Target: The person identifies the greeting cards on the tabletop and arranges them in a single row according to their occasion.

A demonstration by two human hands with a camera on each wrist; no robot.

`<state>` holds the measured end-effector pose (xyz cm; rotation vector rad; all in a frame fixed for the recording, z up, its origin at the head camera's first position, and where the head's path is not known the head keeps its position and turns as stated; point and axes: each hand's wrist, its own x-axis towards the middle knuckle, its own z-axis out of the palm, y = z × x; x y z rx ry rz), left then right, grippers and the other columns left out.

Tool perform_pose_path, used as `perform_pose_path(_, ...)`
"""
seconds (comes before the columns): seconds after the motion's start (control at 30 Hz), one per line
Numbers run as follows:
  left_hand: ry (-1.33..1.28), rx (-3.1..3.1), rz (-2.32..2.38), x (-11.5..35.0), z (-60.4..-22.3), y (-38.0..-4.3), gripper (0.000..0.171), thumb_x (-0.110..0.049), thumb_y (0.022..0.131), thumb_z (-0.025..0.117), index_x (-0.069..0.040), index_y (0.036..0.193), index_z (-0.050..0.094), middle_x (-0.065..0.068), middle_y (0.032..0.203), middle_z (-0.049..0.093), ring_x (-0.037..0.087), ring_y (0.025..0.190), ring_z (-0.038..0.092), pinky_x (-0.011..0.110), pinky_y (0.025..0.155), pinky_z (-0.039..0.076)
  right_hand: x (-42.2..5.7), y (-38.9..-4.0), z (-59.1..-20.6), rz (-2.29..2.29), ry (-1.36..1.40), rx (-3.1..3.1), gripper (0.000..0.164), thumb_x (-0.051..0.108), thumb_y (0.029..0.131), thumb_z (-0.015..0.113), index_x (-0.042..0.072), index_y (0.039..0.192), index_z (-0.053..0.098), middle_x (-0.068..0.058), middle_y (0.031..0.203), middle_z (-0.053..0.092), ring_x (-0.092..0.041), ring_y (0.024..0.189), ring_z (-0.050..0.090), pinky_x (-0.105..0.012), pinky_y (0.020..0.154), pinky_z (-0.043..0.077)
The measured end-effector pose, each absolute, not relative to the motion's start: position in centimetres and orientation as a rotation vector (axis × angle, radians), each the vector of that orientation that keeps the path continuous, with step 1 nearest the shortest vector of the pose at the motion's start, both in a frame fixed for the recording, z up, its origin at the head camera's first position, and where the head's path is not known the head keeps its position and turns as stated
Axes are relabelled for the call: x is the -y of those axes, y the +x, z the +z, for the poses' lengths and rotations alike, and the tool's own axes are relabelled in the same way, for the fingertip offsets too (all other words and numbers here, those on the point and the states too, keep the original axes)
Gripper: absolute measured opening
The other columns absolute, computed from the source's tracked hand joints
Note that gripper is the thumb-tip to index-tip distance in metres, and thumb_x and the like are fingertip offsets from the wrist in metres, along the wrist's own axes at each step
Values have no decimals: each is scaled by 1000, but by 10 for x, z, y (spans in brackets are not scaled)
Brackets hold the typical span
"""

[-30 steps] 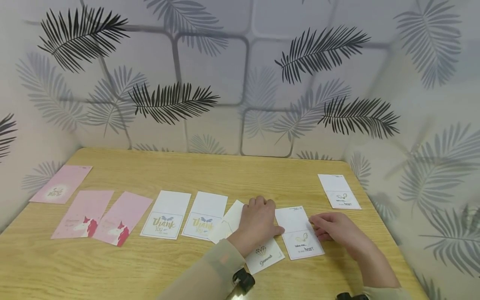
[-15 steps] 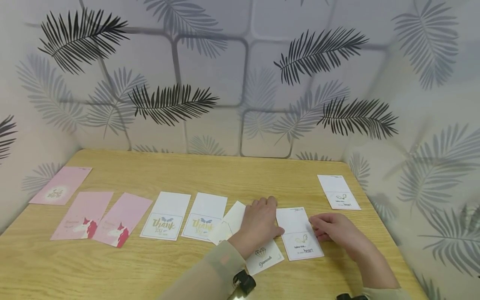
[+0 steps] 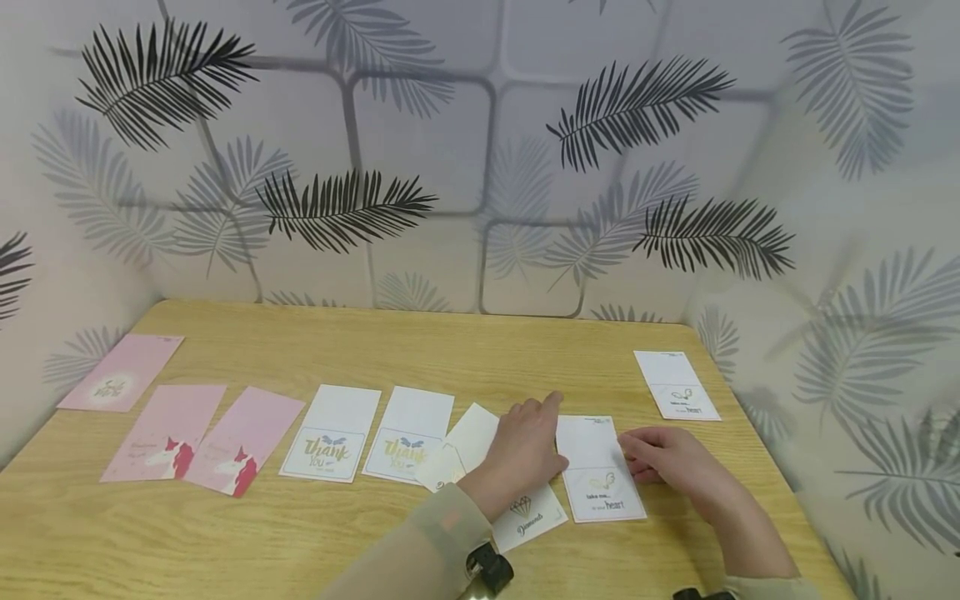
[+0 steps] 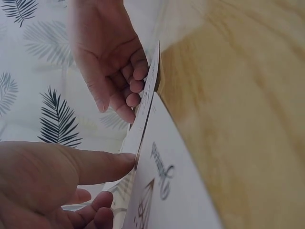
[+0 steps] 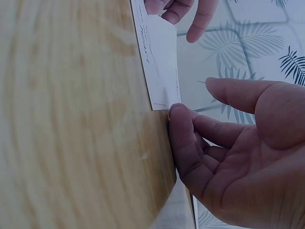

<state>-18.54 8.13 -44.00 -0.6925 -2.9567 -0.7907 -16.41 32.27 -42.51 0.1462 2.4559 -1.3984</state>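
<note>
Head view: heart card [image 3: 600,467] flat between relaxed, released hands [image 3: 521,452] [image 3: 669,455], seemingly against both.

Both "heart" cards [image 3: 598,463] are white (gold-winged).

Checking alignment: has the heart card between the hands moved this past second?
Yes: the heart card turned slightly clockwise; its top edge lies nearer parallel to the table's back edge.

Three pink cards [image 3: 163,427], six white cards [image 3: 341,408], one table [image 3: 225,542].
</note>
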Motion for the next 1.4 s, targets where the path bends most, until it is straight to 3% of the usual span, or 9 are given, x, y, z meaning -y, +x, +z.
perform_pose_path(0.4,-695,2935,-864,-82,-442,-185,69,-11,87,93,-4,147,62,13,124,69,25,105,61,39,97,51,-322,-162,-424,-1402,134,-2461,49,22,115,61,-18,144,58,-16,119,73,-21,100,71,-34,86,62)
perform_pose_path(0.6,-675,2932,-877,-81,-443,-185,59,-15,90,91,-8,141,62,8,115,72,22,97,61,39,92,52,-324,-162,-425,-1406,132,-2461,50,22,115,62,-18,145,57,-14,119,72,-21,99,69,-35,86,62)
perform_pose_path(0.77,-659,2928,-935,-80,-442,-186,40,-14,101,80,-8,136,60,2,79,67,17,68,57,31,65,48,-324,-161,-425,-1408,135,-2464,46,21,114,63,-15,142,60,-14,120,72,-21,99,68,-35,86,61)
perform_pose_path(0.83,-640,2938,-975,-80,-442,-186,36,-13,105,76,-9,135,58,0,74,63,16,61,54,29,57,43,-324,-160,-424,-1409,138,-2468,43,20,114,63,-13,140,62,-15,120,72,-21,99,69,-35,86,61)
perform_pose_path(1.1,-589,2919,-1098,-78,-437,-189,37,-17,109,73,-10,139,54,-2,83,63,13,57,52,27,53,41,-324,-161,-424,-1392,147,-2501,28,16,113,64,-9,126,66,-8,106,72,-20,90,67,-34,81,59)
perform_pose_path(1.4,-576,2849,-1181,-73,-434,-191,37,-16,108,73,-10,140,53,-3,82,62,12,57,49,27,55,39,-326,-160,-427,-1442,113,-2470,26,16,113,64,-8,122,69,-4,98,72,-21,87,68,-33,78,58)
